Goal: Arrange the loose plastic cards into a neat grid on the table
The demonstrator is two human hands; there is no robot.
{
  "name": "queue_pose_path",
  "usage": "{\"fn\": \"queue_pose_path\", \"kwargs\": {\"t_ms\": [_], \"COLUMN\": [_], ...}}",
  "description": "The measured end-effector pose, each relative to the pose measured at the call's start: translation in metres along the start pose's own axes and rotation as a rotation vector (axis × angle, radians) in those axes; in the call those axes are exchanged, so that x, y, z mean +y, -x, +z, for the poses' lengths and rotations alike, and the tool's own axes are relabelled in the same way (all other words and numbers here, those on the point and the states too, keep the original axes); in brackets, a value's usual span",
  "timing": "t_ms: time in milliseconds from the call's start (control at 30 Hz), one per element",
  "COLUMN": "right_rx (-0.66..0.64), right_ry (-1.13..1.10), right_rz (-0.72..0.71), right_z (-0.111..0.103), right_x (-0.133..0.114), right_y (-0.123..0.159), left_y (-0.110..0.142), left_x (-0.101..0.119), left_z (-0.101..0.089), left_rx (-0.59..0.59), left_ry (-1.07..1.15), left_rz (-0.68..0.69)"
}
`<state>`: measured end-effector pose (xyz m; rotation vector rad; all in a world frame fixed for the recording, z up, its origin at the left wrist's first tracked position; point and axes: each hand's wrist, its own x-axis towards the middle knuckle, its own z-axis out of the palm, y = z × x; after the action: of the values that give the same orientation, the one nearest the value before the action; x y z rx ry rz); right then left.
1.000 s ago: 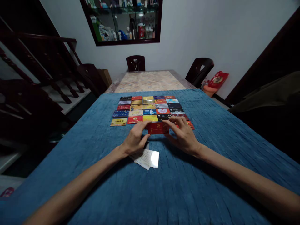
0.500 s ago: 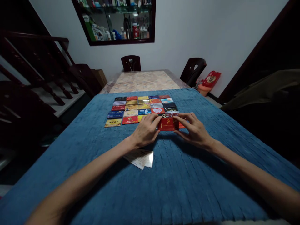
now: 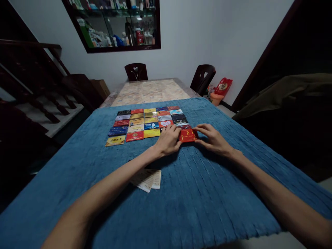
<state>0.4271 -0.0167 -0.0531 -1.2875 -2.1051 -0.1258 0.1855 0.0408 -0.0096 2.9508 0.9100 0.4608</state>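
A grid of several colourful cards [image 3: 145, 121] lies on a blue cloth [image 3: 181, 193]. At the grid's near right corner a red card [image 3: 187, 135] with gold print rests flat on the cloth. My left hand [image 3: 169, 140] pinches its left edge and my right hand [image 3: 212, 139] holds its right edge with the fingertips. Both hands are curled and low on the cloth. Near my left forearm, a small pile of pale cards [image 3: 147, 179] lies face down.
The cloth covers the near part of a long table with a patterned top [image 3: 150, 90]. Two dark chairs [image 3: 136, 71] stand at its far end, a wooden stair rail [image 3: 38, 86] at the left, a red bag [image 3: 222, 86] by the wall.
Both hands carried the red card to the right and away from me, then lowered it onto the cloth at the grid's near right corner. The view shifted right.
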Motion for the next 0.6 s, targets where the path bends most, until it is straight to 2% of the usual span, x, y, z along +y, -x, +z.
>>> {"fn": "queue_pose_path", "kwargs": {"t_ms": [300,600], "right_rx": [-0.129,-0.159], "right_ry": [-0.113,-0.155], "right_rz": [0.068,0.105], "right_z": [0.002,0.006], "right_x": [0.018,0.022], "right_y": [0.004,0.004], "left_y": [-0.011,-0.014], "left_x": [0.005,0.002], "left_z": [0.011,0.016], "left_rx": [-0.105,-0.135], "left_ry": [-0.002,-0.011], "left_rz": [-0.043,-0.060]}}
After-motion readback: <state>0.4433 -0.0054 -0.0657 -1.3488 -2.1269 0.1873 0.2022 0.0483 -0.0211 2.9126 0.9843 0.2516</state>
